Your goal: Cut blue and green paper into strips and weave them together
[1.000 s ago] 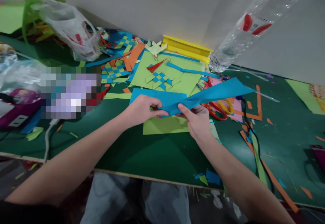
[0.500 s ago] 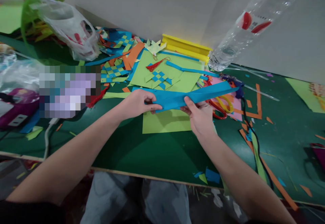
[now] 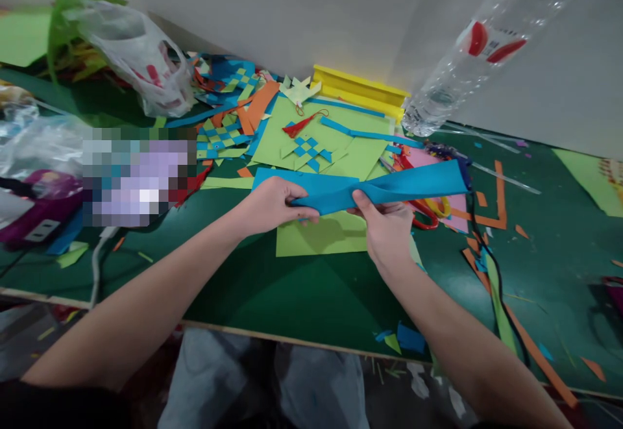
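A long piece of blue paper (image 3: 335,196), bent along its length, is held above the table between both hands. My left hand (image 3: 277,207) pinches its lower edge left of the middle. My right hand (image 3: 387,224) grips it further right, thumb on top and fingers underneath. Below lies a light green sheet (image 3: 321,237), partly covered by the hands. Just beyond the blue paper, a woven blue-and-green paper fish (image 3: 307,150) and a red tassel (image 3: 298,127) rest on another green sheet (image 3: 272,124). Scissors with red and yellow handles (image 3: 428,215) lie partly hidden behind my right hand.
A clear plastic bottle (image 3: 487,49) and a yellow channel-shaped strip (image 3: 360,90) stand by the wall. At left are a white plastic bag (image 3: 141,52), a blurred-out device (image 3: 146,176) and a purple object (image 3: 43,211). Orange paper strips (image 3: 535,344) and a black cord (image 3: 491,273) lie at right.
The right end of the blue paper has turned to show a broader face, and more of its left part shows. Both hands keep their grip, shifted slightly in view.
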### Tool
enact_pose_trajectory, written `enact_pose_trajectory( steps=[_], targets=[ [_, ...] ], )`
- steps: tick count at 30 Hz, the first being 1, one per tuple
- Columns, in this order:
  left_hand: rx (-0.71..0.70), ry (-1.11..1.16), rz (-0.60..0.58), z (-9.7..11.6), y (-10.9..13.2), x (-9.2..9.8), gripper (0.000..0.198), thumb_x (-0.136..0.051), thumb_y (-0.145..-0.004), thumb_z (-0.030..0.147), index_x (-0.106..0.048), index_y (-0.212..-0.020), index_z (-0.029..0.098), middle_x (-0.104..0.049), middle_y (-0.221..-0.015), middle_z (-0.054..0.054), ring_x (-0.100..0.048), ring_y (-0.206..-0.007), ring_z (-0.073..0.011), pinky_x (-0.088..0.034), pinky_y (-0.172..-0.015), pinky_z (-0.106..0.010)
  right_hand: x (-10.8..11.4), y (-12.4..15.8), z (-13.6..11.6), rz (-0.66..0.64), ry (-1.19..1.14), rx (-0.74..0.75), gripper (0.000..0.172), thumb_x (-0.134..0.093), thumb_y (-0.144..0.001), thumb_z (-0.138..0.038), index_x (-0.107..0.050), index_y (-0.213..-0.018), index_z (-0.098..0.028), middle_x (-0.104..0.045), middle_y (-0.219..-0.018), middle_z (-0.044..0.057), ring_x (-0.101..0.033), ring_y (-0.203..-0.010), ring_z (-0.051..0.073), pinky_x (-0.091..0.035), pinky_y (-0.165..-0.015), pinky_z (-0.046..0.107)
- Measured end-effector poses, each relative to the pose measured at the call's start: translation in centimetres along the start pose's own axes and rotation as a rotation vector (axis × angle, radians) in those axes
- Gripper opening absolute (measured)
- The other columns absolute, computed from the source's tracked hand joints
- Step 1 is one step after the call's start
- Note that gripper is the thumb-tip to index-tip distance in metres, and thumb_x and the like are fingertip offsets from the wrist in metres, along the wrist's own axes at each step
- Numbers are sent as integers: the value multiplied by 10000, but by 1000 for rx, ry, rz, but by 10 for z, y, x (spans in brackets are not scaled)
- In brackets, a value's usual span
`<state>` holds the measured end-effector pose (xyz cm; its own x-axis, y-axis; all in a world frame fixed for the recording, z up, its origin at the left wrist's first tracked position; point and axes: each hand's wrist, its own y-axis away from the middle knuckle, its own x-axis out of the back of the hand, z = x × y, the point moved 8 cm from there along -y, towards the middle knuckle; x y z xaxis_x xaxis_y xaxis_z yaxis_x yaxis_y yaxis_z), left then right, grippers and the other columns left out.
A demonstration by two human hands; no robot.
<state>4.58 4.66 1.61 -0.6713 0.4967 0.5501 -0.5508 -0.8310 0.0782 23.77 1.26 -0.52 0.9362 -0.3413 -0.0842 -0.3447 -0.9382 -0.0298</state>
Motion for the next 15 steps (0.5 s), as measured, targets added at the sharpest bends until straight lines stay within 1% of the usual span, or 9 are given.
enact_pose_trajectory(
  steps=[3,7,12,15],
  targets=[
    [14,65,-10,-3,-2,-3,449,-718,-757,528,-536,-568,165,-674,-593,-25,-682,-604,-171,-375,-431,-198,0,-2,2,18,-42,-18,289,-836,-634,-450,-747,-754,-203,-754,-717,11,-703,-618,188,-624,-658,373],
    [28,119,-41,-4,-3,-8,520,-718,-743,569,-439,-541,180,-706,-623,-55,-731,-681,-215,-405,-425,-198,1,-2,2,27,-28,-23,289,-834,-640,-451,-739,-733,-194,-736,-667,11,-689,-597,183,-616,-655,372],
    [39,188,-78,-5,-4,-13,523,-708,-731,602,-431,-559,192,-719,-648,-69,-746,-714,-239,-508,-489,-228,3,-2,0,54,0,-26,287,-845,-623,-450,-748,-740,-206,-742,-683,15,-684,-589,182,-610,-640,362],
    [24,165,-97,-2,-4,-15,493,-688,-758,590,-459,-582,191,-723,-656,-71,-747,-721,-238,-511,-487,-229,3,-3,3,56,1,-43,302,-841,-623,-457,-748,-759,-204,-741,-687,18,-678,-585,179,-609,-645,364]
  ],
)
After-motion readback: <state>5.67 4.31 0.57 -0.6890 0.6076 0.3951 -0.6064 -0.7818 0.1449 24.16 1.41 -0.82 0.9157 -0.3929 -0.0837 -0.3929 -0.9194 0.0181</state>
